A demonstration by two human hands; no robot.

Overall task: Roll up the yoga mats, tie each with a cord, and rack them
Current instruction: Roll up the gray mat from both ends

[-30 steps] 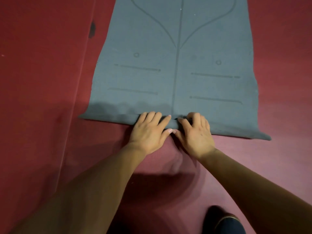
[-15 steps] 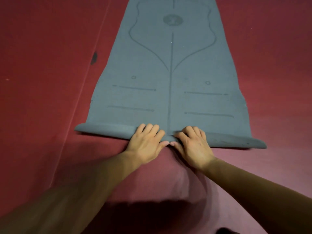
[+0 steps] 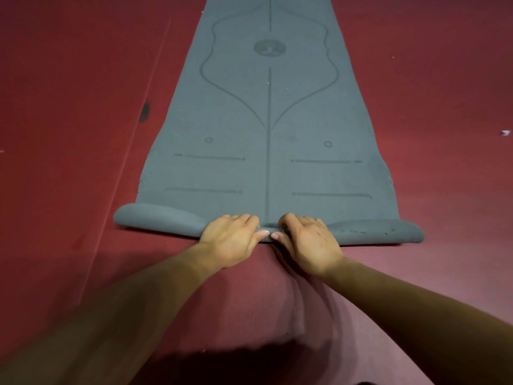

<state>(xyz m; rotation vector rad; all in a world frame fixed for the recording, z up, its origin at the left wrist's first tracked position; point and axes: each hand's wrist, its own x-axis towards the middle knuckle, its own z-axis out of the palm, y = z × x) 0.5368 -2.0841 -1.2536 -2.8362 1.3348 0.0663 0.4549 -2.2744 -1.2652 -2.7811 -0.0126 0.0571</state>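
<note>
Since the frame one second earlier, the rolled end (image 3: 158, 219) of the yoga mat (image 3: 266, 129) had thickened from a thin folded lip into a rounded tube, and your hands had kept their place at its middle. Nearest to you, both bare forearms (image 3: 138, 315) reached forward over the dark red floor (image 3: 69, 162). Your left hand (image 3: 230, 240) and your right hand (image 3: 308, 243) sat side by side on the centre of the roll, with thumbs nearly touching at the near side and fingers curled over the top — each hand gripping the rolled end. The roll lay across the floor, fuller at its left end than under the hands — its right end showed small pale nicks. Beyond the roll, the rest of the grey mat lay flat, running away from you and out of the top of the view. Its print showed paired short bars, two small circles, a centre line, a curved outline and, farthest off, a round emblem (image 3: 269, 47). A dark mark (image 3: 145, 112) lay on the floor left of the mat; a small white scrap (image 3: 505, 132) lay far right.
</note>
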